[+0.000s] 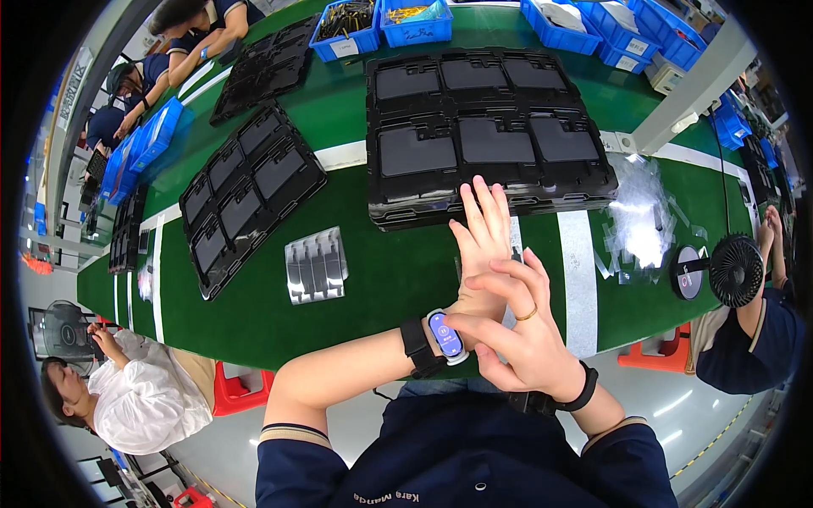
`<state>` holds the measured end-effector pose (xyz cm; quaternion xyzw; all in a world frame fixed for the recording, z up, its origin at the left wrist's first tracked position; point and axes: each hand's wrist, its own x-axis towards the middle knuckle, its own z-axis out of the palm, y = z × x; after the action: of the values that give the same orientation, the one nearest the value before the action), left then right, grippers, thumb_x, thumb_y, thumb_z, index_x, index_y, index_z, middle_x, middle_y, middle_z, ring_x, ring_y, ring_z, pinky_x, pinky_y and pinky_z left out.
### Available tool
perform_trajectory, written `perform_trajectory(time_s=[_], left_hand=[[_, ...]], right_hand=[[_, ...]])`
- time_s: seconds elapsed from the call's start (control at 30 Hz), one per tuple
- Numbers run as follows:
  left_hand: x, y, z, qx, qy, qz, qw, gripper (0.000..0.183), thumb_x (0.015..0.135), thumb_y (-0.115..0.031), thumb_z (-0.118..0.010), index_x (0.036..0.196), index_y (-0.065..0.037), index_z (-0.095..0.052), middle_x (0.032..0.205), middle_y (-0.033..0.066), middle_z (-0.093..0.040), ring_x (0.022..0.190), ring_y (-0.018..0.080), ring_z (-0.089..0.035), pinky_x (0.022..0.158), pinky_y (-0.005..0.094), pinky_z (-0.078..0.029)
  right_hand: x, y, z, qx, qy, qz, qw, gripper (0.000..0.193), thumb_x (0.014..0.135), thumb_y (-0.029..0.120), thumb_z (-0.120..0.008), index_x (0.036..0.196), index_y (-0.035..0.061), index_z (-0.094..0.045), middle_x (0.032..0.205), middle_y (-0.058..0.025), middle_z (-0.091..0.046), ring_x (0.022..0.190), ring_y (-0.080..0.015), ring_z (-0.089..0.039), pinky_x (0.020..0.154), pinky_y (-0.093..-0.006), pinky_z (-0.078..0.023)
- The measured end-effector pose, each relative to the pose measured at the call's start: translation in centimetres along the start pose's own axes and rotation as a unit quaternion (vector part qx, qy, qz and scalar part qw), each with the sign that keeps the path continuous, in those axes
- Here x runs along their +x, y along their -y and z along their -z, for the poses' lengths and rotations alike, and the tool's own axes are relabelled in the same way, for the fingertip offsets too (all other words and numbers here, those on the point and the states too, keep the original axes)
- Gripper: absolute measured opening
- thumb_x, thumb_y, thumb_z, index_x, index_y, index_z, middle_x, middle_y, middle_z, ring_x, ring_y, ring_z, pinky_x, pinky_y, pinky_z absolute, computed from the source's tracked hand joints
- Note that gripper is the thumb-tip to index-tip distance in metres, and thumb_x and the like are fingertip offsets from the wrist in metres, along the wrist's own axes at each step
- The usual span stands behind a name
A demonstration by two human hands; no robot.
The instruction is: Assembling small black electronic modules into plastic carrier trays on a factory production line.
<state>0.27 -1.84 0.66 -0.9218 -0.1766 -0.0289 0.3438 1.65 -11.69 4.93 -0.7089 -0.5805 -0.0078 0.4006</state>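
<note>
My left hand (483, 241) stretches forward, palm down, its fingers straight and holding nothing. Its fingertips overlap the front edge of a stack of black plastic trays (406, 207); whether they touch it, I cannot tell. Dark flat rectangular panels (415, 151) sit in the top tray's compartments. On my left wrist is a smartwatch (445, 335) with a lit screen, beside a black strap (421, 347). My right hand (533, 339) is over the left forearm, fingers apart, its index fingertip at the watch screen. A ring and a black wristband (584, 385) are on the right side.
To the left lie a tilted black tray (318, 169) and a sheet of dark strips (316, 267). Clear film pieces (639, 212) and a small black fan (735, 271) are at right. Blue bins (417, 30) line the back. A metal post (699, 85) rises at right. Co-workers sit around.
</note>
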Motion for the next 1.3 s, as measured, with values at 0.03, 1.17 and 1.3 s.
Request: perform_trajectory(time_s=[0.03, 1.17, 1.3], left_hand=[[0.6, -0.5, 0.3, -0.002, 0.001, 0.001, 1.0, 0.056, 0.087, -0.023, -0.043, 0.138, -0.002, -0.031, 0.141, 0.0249, -0.03, 0.128, 0.0391, -0.034, 0.089, 0.0378, -0.043], [0.6, -0.1, -0.2, -0.137, -0.044, -0.003, 0.99, 0.063, 0.087, -0.023, -0.043, 0.135, 0.012, -0.024, 0.141, 0.0315, -0.023, 0.13, 0.0416, -0.028, 0.086, 0.0361, -0.044], [0.4, 0.4, 0.2, -0.121, -0.042, -0.007, 0.992, 0.062, 0.087, -0.023, -0.043, 0.135, 0.012, -0.025, 0.14, 0.0314, -0.023, 0.13, 0.0412, -0.028, 0.086, 0.0358, -0.044]], right_hand=[[0.1, 0.1, 0.0, -0.008, 0.006, 0.0, 1.0, 0.036, 0.06, 0.014, -0.057, 0.093, 0.021, -0.069, 0.116, -0.0074, -0.049, 0.116, -0.0331, -0.038, 0.103, -0.0552, -0.021], [1.4, 0.1, 1.4, -0.015, 0.016, 0.04, 0.999, 0.033, 0.062, 0.017, -0.061, 0.093, 0.0222, -0.071, 0.123, -0.0098, -0.046, 0.121, -0.0365, -0.035, 0.105, -0.0569, -0.016], [1.1, 0.3, 0.2, -0.002, 0.048, 0.025, 0.999, 0.034, 0.062, 0.018, -0.063, 0.094, 0.0241, -0.071, 0.126, -0.0089, -0.045, 0.124, -0.0345, -0.033, 0.105, -0.0579, -0.015]])
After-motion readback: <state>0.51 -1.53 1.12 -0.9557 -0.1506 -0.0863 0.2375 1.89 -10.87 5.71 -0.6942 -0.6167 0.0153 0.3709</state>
